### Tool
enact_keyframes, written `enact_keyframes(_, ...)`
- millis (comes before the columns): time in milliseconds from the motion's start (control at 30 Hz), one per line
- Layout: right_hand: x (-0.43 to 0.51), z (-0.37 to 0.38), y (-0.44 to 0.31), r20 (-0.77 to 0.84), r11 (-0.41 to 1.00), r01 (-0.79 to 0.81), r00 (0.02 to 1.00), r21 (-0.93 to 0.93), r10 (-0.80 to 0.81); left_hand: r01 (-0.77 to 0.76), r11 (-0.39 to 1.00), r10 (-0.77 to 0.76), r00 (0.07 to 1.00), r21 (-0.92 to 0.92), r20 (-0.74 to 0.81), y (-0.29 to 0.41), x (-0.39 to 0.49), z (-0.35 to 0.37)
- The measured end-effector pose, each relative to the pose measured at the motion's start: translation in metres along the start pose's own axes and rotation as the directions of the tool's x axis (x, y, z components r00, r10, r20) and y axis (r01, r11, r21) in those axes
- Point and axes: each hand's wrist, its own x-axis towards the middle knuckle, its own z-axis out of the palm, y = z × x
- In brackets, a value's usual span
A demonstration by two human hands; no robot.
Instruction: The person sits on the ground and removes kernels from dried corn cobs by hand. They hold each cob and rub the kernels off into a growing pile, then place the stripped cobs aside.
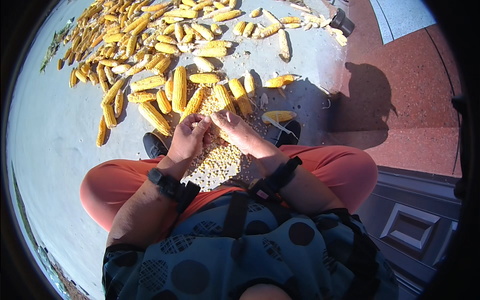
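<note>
My left hand (192, 134) and my right hand (237, 131) come together above a heap of loose corn kernels (215, 161) between my legs. The two thumbs nearly meet at the tips. Under my right palm a partly visible corn cob (224, 136) shows, with the fingers of that hand curled around its lower side. Bent fingers hide whatever the left hand may hold. Just beyond the hands lie whole yellow cobs, among them a long upright-looking one (179, 89), a tilted one (193, 103) and another (224, 98) on spilled kernels.
A large pile of corn cobs (138, 28) spreads over the grey concrete floor (56, 123). Pale cobs (315, 20) lie near a black cylindrical object (342, 22) by the reddish stone step (412, 93). A cob with a husk strip (279, 116) touches my right shoe (290, 131). A dark panelled door (375, 210) stands at right.
</note>
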Motion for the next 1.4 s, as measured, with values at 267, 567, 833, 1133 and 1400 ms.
enact_keyframes(267,0.003,-0.005,0.018,-0.123,0.997,-0.037,0.991,0.065,0.045,-0.047,0.998,0.045,0.998,-0.046,-0.033,-0.01,0.005,-0.004)
enact_keyframes(567,0.0,0.003,0.008,-0.165,0.999,0.037,0.986,-0.028,-0.041,-0.056,0.994,0.05,0.996,-0.095,-0.071,-0.012,0.012,-0.014)
enact_keyframes(833,-0.003,0.0,-0.032,-0.019,0.746,0.252,0.943,-0.617,-0.334,-0.049,0.981,0.03,0.994,-0.188,-0.103,-0.009,0.013,-0.013)
enact_keyframes(1133,0.018,0.022,-0.022,0.004,0.819,-0.01,1.0,-0.573,0.015,-0.09,0.96,0.022,0.968,-0.265,-0.249,-0.006,0.014,-0.019)
enact_keyframes(1400,0.023,0.013,0.016,0.137,0.986,-0.164,0.977,-0.014,0.164,-0.31,0.943,0.323,0.939,0.117,-0.115,-0.012,0.012,0.001)
